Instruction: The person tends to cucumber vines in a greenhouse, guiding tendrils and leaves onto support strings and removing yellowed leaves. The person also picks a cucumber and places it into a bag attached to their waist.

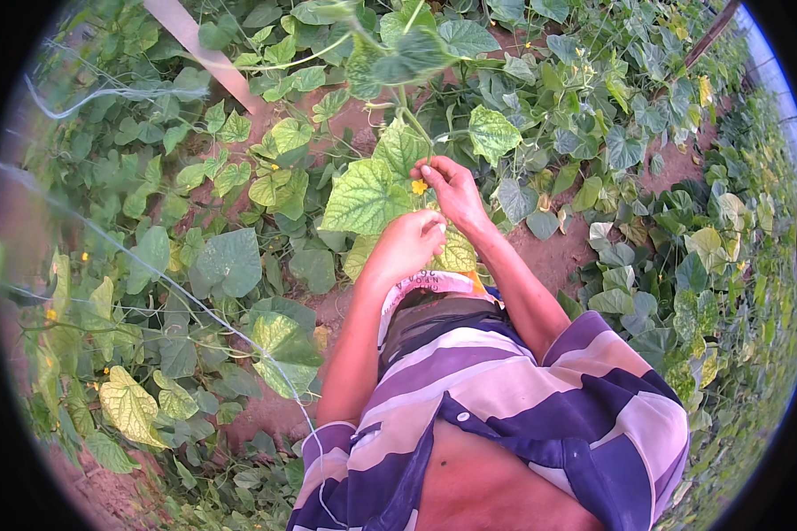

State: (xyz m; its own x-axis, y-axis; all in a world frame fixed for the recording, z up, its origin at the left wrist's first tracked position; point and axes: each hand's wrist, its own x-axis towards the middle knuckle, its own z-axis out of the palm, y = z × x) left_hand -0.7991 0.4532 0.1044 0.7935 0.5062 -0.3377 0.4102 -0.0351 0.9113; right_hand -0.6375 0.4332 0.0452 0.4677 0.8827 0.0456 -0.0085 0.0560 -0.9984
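Observation:
My right hand point(453, 193) pinches the stem of a cucumber vine point(406, 108) between thumb and fingertips. Just below that grip, a small yellow flower point(419, 187) shows beside the fingers. Nearer to me, my left hand point(407, 245) has its fingers curled together; what they hold, if anything, is hidden. A broad, yellow-mottled green leaf point(363, 196) spreads to the left of both hands. The vine's upper leaves rise in front of me, partly blurred.
A pale string point(195, 296) runs slantwise from the left down to my shirt. At the upper left stands a light wooden strip point(205, 51). A printed bag point(429, 282) sits at my waist. Dense vines grow on both sides, with brown soil point(558, 251) between them.

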